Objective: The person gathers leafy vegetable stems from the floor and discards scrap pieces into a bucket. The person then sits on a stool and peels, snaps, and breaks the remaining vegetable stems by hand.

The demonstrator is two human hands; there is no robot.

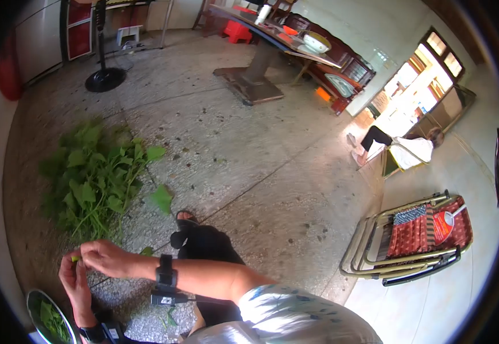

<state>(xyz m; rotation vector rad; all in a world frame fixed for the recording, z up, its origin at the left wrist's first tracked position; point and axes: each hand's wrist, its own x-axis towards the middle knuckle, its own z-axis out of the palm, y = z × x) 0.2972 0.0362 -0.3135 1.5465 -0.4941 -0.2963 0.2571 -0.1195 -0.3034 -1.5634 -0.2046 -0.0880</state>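
Both hands are close together at the lower left, between a heap of leafy green stems (97, 178) on the floor and a metal bowl (34, 299) holding some greens. My left hand (76, 284) is raised with its fingertips closed around a small green piece (76, 258). Touching the same spot, my right hand (103, 257) has its fingers curled together; what lies inside them is hidden. A loose leaf (161, 199) lies right of the heap.
Folded chairs (413, 235) lean at the right. A person (413, 152) sits near the bright doorway. At the back are a table (278, 35) with bowls, a red stool (237, 32) and a black stand base (105, 79). My sandalled foot (186, 218) rests mid-floor.
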